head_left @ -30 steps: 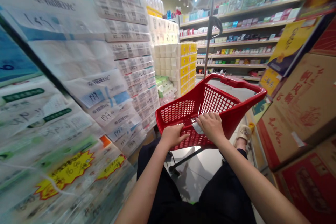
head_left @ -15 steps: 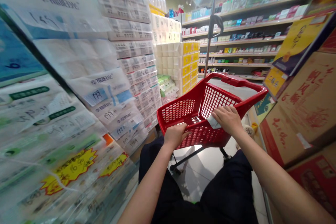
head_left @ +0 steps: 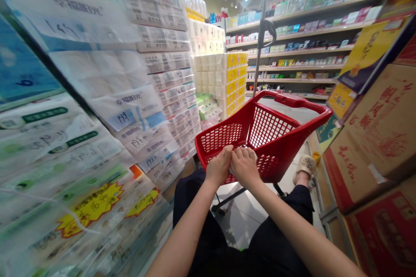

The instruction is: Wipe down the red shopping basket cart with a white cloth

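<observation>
In front of my knees stands a red plastic shopping cart (head_left: 290, 147) with perforated sides. On its near rim my left hand (head_left: 218, 167) is closed, fingers curled over the edge. Right beside it, touching or almost touching, my right hand (head_left: 246, 168) presses a white cloth (head_left: 255, 152) against the same rim. Only small bits of the cloth show past the fingers; whether it is fabric or tissue I cannot tell. The cart's push handle is on the far side from me.
Stacked tissue packs (head_left: 169, 78) rise close on my left. Cardboard boxes (head_left: 383, 117) line the right side. Shelves of small goods (head_left: 292, 47) and a metal pole (head_left: 260, 56) stand beyond the cart. My foot in a beige clog (head_left: 305, 165) rests right of the cart.
My right hand has slid left along the near rim with the white cloth, up to my left hand. The left hand stays on the rim. The beige clog shows more fully.
</observation>
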Demonstrator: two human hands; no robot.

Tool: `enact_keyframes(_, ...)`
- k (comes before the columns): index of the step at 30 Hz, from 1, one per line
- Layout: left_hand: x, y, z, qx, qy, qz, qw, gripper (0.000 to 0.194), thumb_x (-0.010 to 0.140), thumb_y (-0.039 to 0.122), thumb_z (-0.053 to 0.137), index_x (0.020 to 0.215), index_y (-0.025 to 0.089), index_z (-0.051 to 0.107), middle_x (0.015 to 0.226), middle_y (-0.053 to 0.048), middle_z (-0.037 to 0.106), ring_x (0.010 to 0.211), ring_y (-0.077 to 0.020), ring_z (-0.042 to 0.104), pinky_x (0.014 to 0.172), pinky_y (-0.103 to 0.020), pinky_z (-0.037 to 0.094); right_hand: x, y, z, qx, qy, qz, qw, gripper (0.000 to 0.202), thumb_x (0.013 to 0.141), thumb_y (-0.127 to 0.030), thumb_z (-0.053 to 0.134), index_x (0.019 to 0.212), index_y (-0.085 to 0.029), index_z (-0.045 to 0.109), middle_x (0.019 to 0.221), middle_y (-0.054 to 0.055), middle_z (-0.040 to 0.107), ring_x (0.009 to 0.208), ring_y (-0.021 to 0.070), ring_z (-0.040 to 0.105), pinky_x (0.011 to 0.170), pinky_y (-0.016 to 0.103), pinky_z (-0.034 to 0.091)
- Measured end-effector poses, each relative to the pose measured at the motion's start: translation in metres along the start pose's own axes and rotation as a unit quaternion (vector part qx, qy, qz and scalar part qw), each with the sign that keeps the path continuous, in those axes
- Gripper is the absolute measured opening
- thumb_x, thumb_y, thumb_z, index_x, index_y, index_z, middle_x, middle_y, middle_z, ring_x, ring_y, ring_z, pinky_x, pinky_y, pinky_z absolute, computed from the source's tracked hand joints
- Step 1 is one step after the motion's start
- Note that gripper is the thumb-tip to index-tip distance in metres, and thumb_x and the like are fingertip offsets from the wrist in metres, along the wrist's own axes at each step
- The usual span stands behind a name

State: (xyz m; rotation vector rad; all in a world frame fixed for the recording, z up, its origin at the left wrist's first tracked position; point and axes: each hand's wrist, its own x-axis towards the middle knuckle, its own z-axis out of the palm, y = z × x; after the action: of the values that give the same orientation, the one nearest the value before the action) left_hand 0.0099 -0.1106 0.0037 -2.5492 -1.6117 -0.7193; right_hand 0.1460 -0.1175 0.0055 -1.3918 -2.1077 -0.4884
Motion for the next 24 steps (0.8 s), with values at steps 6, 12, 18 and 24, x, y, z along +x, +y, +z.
enact_keyframes(6, -0.005, -0.001, -0.006, -0.035, 0.0, 0.026, 0.999, 0.074, 0.083, 0.006, 0.048, 0.144, 0.029, 0.015, 0.147, -0.007, 0.039, 0.128, -0.0208, 0.048, 0.078, -0.028, 0.054, -0.002, 0.029, -0.014, 0.032, -0.044, -0.074, 0.996, 0.03, 0.099, -0.038, 0.036, 0.107, -0.024, 0.061, 0.103, 0.007, 0.062, 0.1, 0.0226, 0.049, 0.095, 0.039, 0.029)
enact_keyframes(12, -0.004, 0.004, -0.005, -0.061, -0.021, 0.017, 0.998, 0.072, 0.086, 0.029, 0.062, 0.144, 0.032, 0.019, 0.138, -0.007, 0.048, 0.113, -0.0233, 0.06, 0.08, -0.031, 0.054, -0.009, 0.085, -0.03, 0.004, -0.014, -0.016, 1.0, 0.03, 0.097, -0.04, 0.039, 0.111, -0.026, 0.061, 0.112, 0.006, 0.063, 0.112, 0.0248, 0.048, 0.105, 0.042, 0.025)
enact_keyframes(18, -0.003, 0.013, -0.012, -0.151, 0.016, 0.031, 0.988, 0.076, 0.082, 0.027, 0.064, 0.144, 0.03, 0.019, 0.14, -0.007, 0.045, 0.119, -0.0236, 0.055, 0.091, -0.036, 0.053, -0.011, 0.087, -0.027, -0.003, 0.013, 0.045, 0.999, 0.03, 0.097, -0.037, 0.037, 0.11, -0.026, 0.062, 0.118, 0.006, 0.062, 0.124, 0.0257, 0.043, 0.112, 0.047, 0.02)
enact_keyframes(24, 0.0, 0.015, -0.02, -0.207, 0.065, 0.092, 0.972, 0.065, 0.087, 0.035, 0.061, 0.141, 0.024, 0.026, 0.143, -0.011, 0.04, 0.136, -0.0256, 0.036, 0.114, -0.046, 0.034, -0.016, 0.039, -0.013, 0.086, -0.003, 0.02, 0.996, 0.043, 0.098, -0.026, 0.027, 0.132, -0.03, 0.054, 0.144, 0.002, 0.048, 0.139, 0.0219, 0.031, 0.113, 0.049, 0.021)
